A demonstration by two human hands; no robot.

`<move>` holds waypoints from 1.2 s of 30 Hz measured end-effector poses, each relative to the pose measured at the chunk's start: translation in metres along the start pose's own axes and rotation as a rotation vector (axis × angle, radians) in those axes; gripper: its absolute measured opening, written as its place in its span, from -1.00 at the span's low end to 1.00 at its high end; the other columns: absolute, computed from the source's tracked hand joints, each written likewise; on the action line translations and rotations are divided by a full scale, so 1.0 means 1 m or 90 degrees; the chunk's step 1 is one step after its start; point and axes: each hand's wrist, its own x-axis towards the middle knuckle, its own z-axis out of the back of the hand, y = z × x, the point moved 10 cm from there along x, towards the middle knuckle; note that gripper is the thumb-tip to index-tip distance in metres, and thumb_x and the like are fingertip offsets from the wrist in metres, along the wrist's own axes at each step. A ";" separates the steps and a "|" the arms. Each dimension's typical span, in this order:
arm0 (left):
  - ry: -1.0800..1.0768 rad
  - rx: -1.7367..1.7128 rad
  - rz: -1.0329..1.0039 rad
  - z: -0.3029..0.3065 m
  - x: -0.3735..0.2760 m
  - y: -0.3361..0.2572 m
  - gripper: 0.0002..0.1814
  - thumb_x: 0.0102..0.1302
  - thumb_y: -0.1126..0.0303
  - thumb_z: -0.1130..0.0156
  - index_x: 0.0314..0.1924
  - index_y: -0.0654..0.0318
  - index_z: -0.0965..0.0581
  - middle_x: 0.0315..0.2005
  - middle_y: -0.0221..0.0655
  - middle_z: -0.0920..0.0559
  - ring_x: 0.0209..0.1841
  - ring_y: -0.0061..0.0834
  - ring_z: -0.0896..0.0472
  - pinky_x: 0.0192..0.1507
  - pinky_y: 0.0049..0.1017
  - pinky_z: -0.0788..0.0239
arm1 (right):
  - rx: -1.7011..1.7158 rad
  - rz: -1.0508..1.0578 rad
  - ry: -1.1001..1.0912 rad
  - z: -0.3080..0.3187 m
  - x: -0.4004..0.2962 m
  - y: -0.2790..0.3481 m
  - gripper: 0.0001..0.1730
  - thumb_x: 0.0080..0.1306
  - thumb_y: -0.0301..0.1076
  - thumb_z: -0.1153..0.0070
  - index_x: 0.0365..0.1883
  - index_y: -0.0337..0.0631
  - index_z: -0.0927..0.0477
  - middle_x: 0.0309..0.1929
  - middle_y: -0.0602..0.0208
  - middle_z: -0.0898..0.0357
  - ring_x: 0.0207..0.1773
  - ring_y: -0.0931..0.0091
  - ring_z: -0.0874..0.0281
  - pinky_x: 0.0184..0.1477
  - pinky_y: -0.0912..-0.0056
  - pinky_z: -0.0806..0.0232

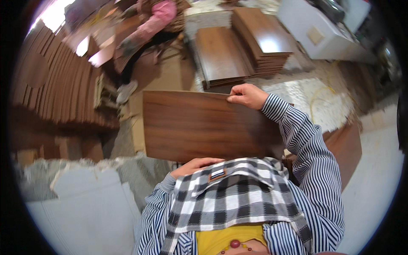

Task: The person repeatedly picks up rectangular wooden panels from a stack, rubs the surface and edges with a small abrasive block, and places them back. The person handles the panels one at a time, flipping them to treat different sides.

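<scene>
A wood-grain panel (pixel 204 124), dark reddish brown and rectangular, spans the space in front of my body. My right hand (pixel 248 95) pinches its far long edge, right of the middle, with thumb and bent fingers. Close to the near edge lies my left hand (pixel 196 165), its fingers stretched flat beside a black-and-white checked apron (pixel 236 194). Part of that hand is hidden, so whether it grips the panel is unclear. My right sleeve covers the panel's right end.
Beyond the panel stand two stacks of glossy brown boards, a lower stack (pixel 220 54) and a taller stack (pixel 259 32). Many boards (pixel 63 76) stand in a row at left. A co-worker in a pink sleeve (pixel 156 22) sits behind. A white cabinet-like box (pixel 322 35) is at upper right.
</scene>
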 end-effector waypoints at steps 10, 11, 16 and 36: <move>-0.177 -0.020 -0.026 0.061 0.051 -0.015 -0.63 0.43 0.37 0.06 0.15 0.44 -0.36 -0.05 -0.15 -0.58 0.01 -0.41 -0.54 0.12 -0.44 -0.31 | 0.344 -0.301 -0.697 0.215 -0.315 -0.138 -0.71 0.38 -0.13 -0.01 -0.25 -0.19 -0.55 -0.40 0.56 -0.54 -0.36 0.71 -0.43 -0.27 0.60 -0.32; -0.202 -0.032 -0.027 0.066 0.051 -0.010 -0.63 0.43 0.36 0.06 0.14 0.44 -0.37 -0.06 -0.15 -0.59 -0.02 -0.41 -0.55 0.11 -0.44 -0.33 | 0.352 -0.309 -0.751 0.216 -0.359 -0.149 -0.70 0.39 -0.12 -0.01 -0.23 -0.20 -0.54 -0.38 0.55 -0.55 -0.35 0.70 -0.44 -0.27 0.59 -0.33; -0.246 -0.124 -0.018 0.087 0.052 0.001 -0.64 0.44 0.31 0.06 0.13 0.38 -0.38 -0.13 -0.19 -0.61 -0.12 -0.42 -0.60 0.02 -0.45 -0.41 | 0.401 -0.400 -1.013 0.163 -0.570 -0.191 -0.55 0.40 -0.16 0.03 -0.06 -0.46 -0.51 -0.13 0.22 -0.58 -0.12 0.49 -0.51 -0.08 0.43 -0.36; -0.266 -0.161 0.006 0.118 0.067 -0.002 -0.66 0.42 0.29 0.01 0.10 0.32 -0.40 -0.17 -0.25 -0.61 -0.17 -0.44 -0.60 -0.08 -0.47 -0.46 | -0.440 -1.187 -0.543 0.094 -0.683 -0.149 -0.56 0.22 -0.02 -0.04 -0.26 -0.28 -0.58 -0.21 -0.01 -0.59 -0.06 0.14 -0.52 -0.02 0.08 -0.36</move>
